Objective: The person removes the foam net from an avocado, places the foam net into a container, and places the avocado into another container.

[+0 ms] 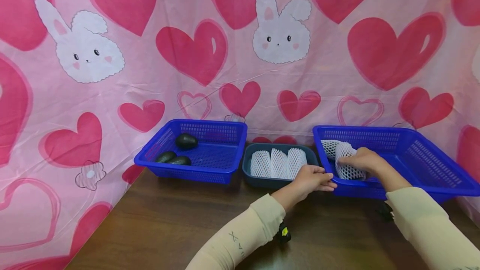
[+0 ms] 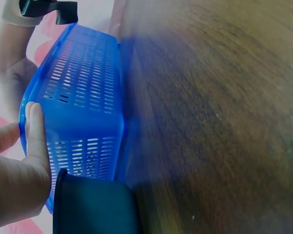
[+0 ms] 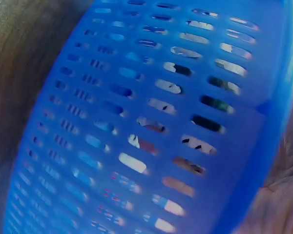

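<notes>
A rounded bundle in white foam mesh [image 1: 349, 172] was held by the right hand [image 1: 363, 162] inside the right-hand blue plastic basket [image 1: 427, 158], near its left front corner. The bundle was gripped with the thumb laid across its near side; how the other fingers were set could not be told, as they were mostly hidden. Darkness could be seen through the mesh holes. Just behind it, against the left wall of the same basket, a second white mesh bundle [image 1: 330, 148] was placed. The rim at that basket's left front corner was pinched by the left hand [image 1: 313, 178] between thumb and fingers. Beside this basket was set a dark teal rectangular tray [image 1: 262, 183], in which three white foam mesh bundles [image 1: 279, 163] were lined up side by side. Three dark, smooth, oval avocados [image 1: 186, 141] were contained in the left-hand blue plastic basket [image 1: 213, 153], two near its left front corner and one farther back. Both baskets and the tray were supported by a brown wood-grain table [image 1: 168, 220], backed by a pink cloth [image 1: 240, 70] printed with red hearts and white rabbits. Both forearms were covered by cream sleeves [image 1: 243, 232].
</notes>
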Demonstrator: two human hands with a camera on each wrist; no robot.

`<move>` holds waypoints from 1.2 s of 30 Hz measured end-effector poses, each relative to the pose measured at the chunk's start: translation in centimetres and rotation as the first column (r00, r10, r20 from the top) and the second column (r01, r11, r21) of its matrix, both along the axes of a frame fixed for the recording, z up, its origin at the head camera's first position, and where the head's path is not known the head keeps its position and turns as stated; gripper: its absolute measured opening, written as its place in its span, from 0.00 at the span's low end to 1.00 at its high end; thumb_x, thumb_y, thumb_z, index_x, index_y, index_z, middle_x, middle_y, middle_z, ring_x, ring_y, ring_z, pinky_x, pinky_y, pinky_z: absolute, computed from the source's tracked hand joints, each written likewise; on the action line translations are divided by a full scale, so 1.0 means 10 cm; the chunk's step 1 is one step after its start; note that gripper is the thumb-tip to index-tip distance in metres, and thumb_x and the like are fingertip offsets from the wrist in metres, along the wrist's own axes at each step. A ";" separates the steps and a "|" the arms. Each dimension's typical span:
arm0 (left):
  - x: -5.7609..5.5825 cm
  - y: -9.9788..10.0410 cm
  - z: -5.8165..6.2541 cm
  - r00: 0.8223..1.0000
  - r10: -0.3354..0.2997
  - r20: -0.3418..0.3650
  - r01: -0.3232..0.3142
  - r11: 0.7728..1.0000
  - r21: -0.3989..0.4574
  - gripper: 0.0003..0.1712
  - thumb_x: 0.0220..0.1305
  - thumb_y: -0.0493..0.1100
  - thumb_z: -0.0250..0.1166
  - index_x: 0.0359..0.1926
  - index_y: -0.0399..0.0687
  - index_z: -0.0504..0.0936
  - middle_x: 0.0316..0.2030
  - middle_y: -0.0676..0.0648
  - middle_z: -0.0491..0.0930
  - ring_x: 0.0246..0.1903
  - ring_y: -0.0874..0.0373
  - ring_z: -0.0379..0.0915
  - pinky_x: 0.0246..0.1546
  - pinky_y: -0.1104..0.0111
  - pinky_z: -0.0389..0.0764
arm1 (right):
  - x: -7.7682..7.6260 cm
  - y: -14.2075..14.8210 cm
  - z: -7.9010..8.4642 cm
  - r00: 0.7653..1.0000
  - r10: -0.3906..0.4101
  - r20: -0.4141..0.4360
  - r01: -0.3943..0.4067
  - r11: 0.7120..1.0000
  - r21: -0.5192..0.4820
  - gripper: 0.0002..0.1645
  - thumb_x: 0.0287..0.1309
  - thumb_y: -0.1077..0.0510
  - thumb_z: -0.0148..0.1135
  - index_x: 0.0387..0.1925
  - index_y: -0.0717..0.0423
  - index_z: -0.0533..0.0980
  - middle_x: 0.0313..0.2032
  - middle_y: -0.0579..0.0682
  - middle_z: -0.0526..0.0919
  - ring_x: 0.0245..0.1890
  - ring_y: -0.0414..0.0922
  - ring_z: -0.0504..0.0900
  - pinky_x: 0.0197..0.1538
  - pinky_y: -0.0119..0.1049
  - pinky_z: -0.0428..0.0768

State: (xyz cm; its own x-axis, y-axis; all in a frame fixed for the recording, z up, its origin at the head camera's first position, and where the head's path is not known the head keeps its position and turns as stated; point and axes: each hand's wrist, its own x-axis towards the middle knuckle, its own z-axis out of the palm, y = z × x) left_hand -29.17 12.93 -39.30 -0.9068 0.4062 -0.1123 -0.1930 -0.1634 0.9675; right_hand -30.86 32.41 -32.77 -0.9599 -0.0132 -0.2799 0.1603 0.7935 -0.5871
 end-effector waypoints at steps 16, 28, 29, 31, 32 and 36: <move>-0.01 0.00 0.02 1.000 -0.002 -0.002 0.002 0.999 -0.033 0.14 0.63 0.30 0.64 0.48 0.25 0.77 0.28 0.38 0.83 0.34 0.39 0.83 0.34 0.57 0.83 | 0.20 0.05 0.27 0.967 -0.023 -0.253 0.059 0.989 0.134 0.51 0.57 0.35 0.62 0.47 0.86 0.66 0.36 0.74 0.78 0.33 0.61 0.81 0.33 0.52 0.82; -0.01 -0.05 0.05 0.998 -0.049 -0.027 0.048 0.998 -0.045 0.19 0.64 0.31 0.63 0.53 0.24 0.74 0.30 0.37 0.84 0.36 0.38 0.83 0.36 0.55 0.83 | 0.41 -0.11 0.51 0.931 0.014 -0.365 0.033 0.992 0.123 0.56 0.56 0.34 0.63 0.57 0.84 0.60 0.43 0.78 0.75 0.36 0.64 0.81 0.32 0.52 0.82; -0.01 -0.06 0.05 0.998 -0.055 -0.032 0.053 0.997 -0.049 0.18 0.64 0.31 0.63 0.53 0.25 0.74 0.30 0.38 0.84 0.36 0.38 0.83 0.36 0.55 0.83 | 0.43 -0.12 0.52 0.930 0.018 -0.367 0.027 0.993 0.119 0.56 0.56 0.34 0.63 0.57 0.84 0.59 0.44 0.78 0.75 0.36 0.64 0.81 0.33 0.52 0.82; -0.02 -0.08 0.05 0.997 -0.064 -0.044 0.061 0.996 -0.064 0.17 0.64 0.32 0.63 0.52 0.26 0.75 0.30 0.38 0.84 0.35 0.40 0.83 0.36 0.56 0.83 | 0.47 -0.15 0.54 0.926 0.028 -0.376 0.019 0.993 0.121 0.57 0.56 0.34 0.64 0.58 0.83 0.59 0.45 0.78 0.74 0.36 0.64 0.81 0.32 0.52 0.82; -0.02 -0.10 0.05 0.997 -0.066 -0.048 0.063 0.996 -0.069 0.16 0.64 0.32 0.63 0.51 0.27 0.76 0.30 0.39 0.84 0.35 0.41 0.83 0.36 0.56 0.83 | 0.49 -0.16 0.55 0.924 0.034 -0.381 0.014 0.992 0.122 0.57 0.55 0.34 0.64 0.59 0.83 0.58 0.45 0.78 0.74 0.36 0.64 0.81 0.32 0.52 0.82; -0.02 -0.16 0.06 0.995 -0.075 -0.065 0.069 0.994 -0.082 0.12 0.64 0.33 0.63 0.47 0.29 0.78 0.31 0.35 0.84 0.34 0.41 0.83 0.38 0.54 0.82 | 0.55 -0.21 0.57 0.917 0.049 -0.396 0.001 0.992 0.123 0.58 0.54 0.35 0.66 0.60 0.82 0.58 0.45 0.77 0.74 0.35 0.61 0.81 0.32 0.50 0.82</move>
State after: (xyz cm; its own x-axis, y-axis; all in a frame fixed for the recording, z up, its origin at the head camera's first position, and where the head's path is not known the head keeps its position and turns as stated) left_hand -29.34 11.35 -38.74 -0.8822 0.4630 -0.0858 -0.1345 -0.0731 0.9882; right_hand -25.39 30.32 -27.07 -0.9919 -0.0281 0.1242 -0.0871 0.8615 -0.5003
